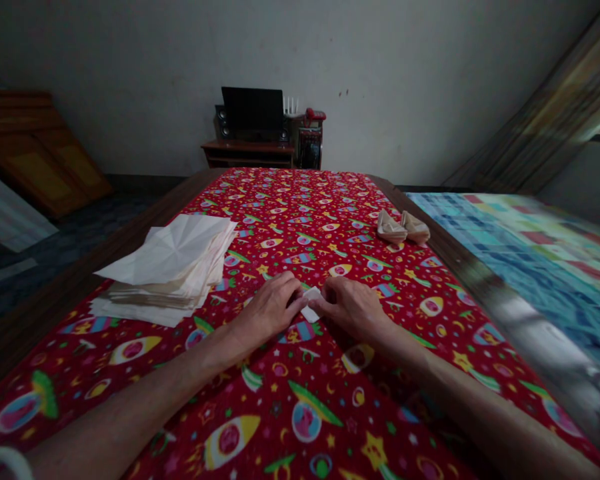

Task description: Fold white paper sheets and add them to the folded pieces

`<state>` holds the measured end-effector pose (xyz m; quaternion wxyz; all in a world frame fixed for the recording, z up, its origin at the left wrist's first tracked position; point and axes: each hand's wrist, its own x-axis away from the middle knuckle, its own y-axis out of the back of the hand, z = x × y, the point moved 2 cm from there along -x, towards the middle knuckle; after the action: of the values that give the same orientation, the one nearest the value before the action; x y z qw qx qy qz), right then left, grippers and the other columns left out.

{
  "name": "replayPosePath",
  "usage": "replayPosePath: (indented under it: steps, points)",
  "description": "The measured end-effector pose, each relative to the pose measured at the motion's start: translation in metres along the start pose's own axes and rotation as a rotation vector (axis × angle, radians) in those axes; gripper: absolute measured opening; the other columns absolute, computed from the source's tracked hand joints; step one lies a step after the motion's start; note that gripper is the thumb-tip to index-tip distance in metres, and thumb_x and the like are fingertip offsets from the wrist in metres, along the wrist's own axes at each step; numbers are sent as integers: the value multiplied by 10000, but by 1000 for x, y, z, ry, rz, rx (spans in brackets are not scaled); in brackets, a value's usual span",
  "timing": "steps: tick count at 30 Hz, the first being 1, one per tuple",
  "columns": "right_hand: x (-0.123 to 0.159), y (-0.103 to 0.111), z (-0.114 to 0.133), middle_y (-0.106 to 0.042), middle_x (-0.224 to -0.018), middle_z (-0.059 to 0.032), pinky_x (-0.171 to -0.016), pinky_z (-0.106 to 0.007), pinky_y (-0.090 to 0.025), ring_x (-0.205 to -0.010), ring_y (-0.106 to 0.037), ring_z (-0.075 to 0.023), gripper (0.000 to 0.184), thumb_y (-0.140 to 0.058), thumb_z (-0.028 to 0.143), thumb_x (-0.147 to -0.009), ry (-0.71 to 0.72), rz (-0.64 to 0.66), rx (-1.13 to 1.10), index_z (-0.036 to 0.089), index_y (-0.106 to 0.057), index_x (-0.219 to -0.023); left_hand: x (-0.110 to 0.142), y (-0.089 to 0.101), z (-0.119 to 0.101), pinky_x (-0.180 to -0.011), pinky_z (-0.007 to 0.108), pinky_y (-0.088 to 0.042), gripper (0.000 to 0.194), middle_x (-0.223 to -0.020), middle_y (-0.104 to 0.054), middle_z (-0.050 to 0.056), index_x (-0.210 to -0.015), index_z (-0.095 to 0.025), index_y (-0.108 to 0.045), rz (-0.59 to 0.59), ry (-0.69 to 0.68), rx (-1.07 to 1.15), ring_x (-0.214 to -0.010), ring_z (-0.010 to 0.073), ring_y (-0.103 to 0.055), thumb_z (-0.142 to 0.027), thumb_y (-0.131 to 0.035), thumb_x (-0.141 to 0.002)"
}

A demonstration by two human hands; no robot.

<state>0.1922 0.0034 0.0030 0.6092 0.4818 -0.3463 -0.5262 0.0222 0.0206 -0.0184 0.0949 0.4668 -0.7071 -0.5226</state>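
Note:
A small folded piece of white paper lies on the red patterned tablecloth, mostly hidden between my hands. My left hand pinches its left side with curled fingers. My right hand pinches its right side, fingers closed on it. Both hands rest on the cloth in the middle of the table.
A stack of creased white paper sheets lies to the left. Two folded paper pieces sit at the right near the wooden table edge. A bed with a checked cover stands right; a desk with a monitor is behind.

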Motion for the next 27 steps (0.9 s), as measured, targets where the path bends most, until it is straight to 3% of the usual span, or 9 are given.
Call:
replayPosePath:
  steps: [9,14,18,23,27]
  points:
    - [1,4,-5,-615,-689,13,-513,-223,-254,-598,-519,-122,136,-592,348,-778,33,21,-94,213,-594,-798,2,5,5,-698,274,-432,94,-831,-509,3,-789,-183,-507,24,15,22,-780,151,-509,-242,-540,-854]
    - [8,-1,-12,-638,-698,6,-550,-223,-315,-619,-549,-126,86,-589,276,-788,78,-47,-216,199,-626,-777,9,11,2,-774,349,-429,214,-902,-506,40,-842,-174,-509,-38,50,-152,-884,209,-478,-385,-542,-858]
    - [10,-5,-15,-637,-643,6,-546,-224,-349,-585,-559,-129,112,-557,252,-802,1,-75,-366,189,-628,-741,8,13,-8,-764,351,-428,259,-881,-524,41,-772,-174,-526,-22,58,-173,-864,208,-491,-419,-535,-855]
    - [10,-8,-12,-635,-628,6,-547,-221,-372,-579,-562,-130,137,-559,262,-802,0,-119,-445,185,-632,-715,5,5,-18,-712,301,-449,207,-790,-553,22,-783,-178,-570,-28,92,-44,-779,173,-538,-339,-489,-887]
    - [11,-8,-7,-657,-673,-2,-566,-222,-388,-617,-579,-138,145,-545,239,-816,59,-83,-464,177,-665,-765,4,6,-22,-643,269,-451,144,-757,-558,16,-754,-175,-551,-159,77,-45,-693,147,-545,-222,-486,-874]
